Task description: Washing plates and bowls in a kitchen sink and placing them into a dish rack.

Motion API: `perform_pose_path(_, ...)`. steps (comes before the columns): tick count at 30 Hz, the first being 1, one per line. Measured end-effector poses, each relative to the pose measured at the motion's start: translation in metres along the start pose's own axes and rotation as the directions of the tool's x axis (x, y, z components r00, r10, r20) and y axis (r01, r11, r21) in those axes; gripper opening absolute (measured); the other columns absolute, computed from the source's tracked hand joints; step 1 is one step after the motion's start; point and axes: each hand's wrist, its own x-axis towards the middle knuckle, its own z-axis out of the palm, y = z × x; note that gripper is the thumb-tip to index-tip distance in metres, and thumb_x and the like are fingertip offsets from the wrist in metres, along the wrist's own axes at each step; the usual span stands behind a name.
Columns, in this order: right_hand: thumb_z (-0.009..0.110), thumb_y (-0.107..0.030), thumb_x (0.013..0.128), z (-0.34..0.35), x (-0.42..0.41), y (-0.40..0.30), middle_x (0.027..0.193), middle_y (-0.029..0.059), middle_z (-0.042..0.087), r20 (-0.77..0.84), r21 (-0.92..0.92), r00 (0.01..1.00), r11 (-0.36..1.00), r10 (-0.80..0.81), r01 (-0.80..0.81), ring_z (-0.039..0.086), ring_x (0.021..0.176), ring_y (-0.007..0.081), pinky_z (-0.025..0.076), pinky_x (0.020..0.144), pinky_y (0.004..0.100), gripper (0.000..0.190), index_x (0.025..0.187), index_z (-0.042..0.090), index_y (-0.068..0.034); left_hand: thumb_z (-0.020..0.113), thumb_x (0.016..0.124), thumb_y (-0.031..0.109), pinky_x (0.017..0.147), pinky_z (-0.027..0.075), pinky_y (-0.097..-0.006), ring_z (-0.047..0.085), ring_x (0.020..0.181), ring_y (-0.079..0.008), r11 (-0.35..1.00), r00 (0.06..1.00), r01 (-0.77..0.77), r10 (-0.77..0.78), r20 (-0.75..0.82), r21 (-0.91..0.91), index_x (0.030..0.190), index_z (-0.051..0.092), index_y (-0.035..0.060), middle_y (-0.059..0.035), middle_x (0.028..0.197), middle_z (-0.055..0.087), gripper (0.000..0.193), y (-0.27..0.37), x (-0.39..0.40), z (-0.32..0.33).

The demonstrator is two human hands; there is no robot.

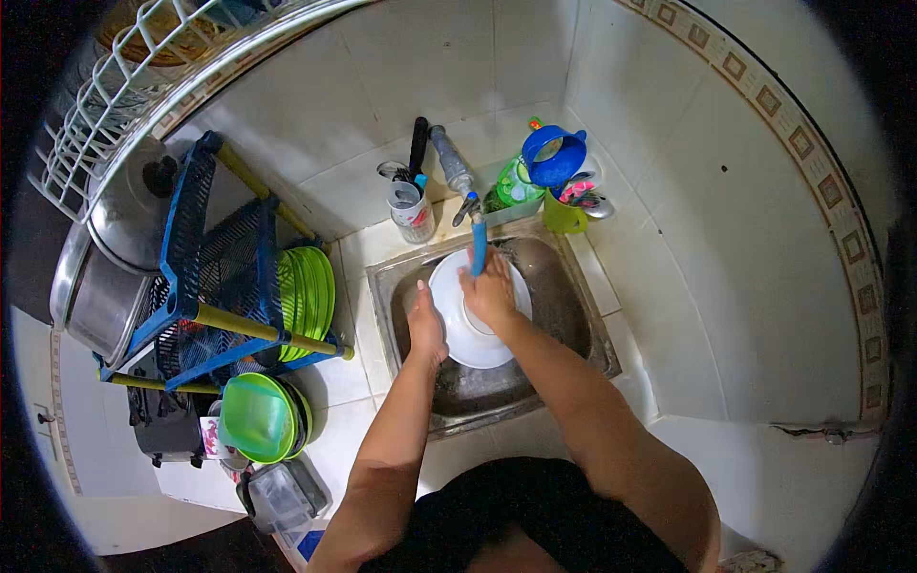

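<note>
A white plate (458, 351), its underside with a foot ring facing up, is over the metal sink (530, 397). My left hand (427, 324) grips the plate's left rim, with the thumb pointing up and the fingers hidden beneath. Flat against the plate's underside lies my right hand (491, 292), fingers spread, just below the tap's blue hose end (479, 247). The grey tap (451, 159) comes out of the tiled wall above the sink. Whether water is running cannot be made out.
Left of the sink, a blue dish rack (215, 251) holds green plates (313, 301) and metal pots. Green bowls (258, 419) and clear plastic containers (286, 494) sit nearer. Behind the sink stand a utensil jar (413, 215), a blue mug (548, 172) and a green cup (562, 215).
</note>
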Motion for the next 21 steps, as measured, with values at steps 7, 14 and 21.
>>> perform_pose_path(7, 0.051, -0.028, 0.085, -0.023, 0.007, 0.002, 0.128, 0.0154, 0.046, 0.211, 0.251, 0.97, 0.966, -0.124, 0.069, 0.04, 0.12, 0.0303, 0.02, 0.103, 0.0498, 0.042, 0.12, 0.05, -0.007, 0.039, 0.089, 0.053, 0.096, 0.033, -0.041, 0.044, 0.113, -0.0262, 0.999, 0.998, 0.05, -0.049, 0.039, -0.013, 0.126, 0.04, -0.0002, -0.0152, 0.124, 0.045, 0.065, 0.007, -0.009, 0.009)
perform_pose_path(14, 0.049, -0.021, 0.082, -0.016, -0.034, -0.031, 0.133, 0.0128, 0.04, 0.207, 0.027, 0.877, 0.898, -0.434, 0.438, 0.035, 0.124, 0.0327, 0.018, 0.103, 0.054, 0.044, 0.124, 0.046, -0.008, 0.037, 0.089, 0.055, 0.096, 0.035, -0.0353, 0.045, 0.11, -0.0235, 0.994, 0.994, 0.061, -0.052, 0.096, -0.089, 0.125, 0.039, 0.0026, -0.0136, 0.122, 0.048, 0.064, 0.0, 0.002, -0.001)
perform_pose_path(21, 0.051, -0.022, 0.081, -0.048, -0.088, 0.01, 0.137, 0.0136, 0.035, 0.255, 0.121, 0.656, 0.696, -0.71, 0.707, 0.028, 0.129, 0.0299, 0.018, 0.104, 0.0528, 0.049, 0.126, 0.043, -0.006, 0.032, 0.093, 0.049, 0.088, 0.042, -0.0384, 0.053, 0.103, -0.0261, 0.969, 0.999, 0.037, -0.043, -0.017, -0.245, 0.117, 0.046, -0.0022, -0.0137, 0.112, 0.055, 0.058, 0.001, 0.013, -0.013)
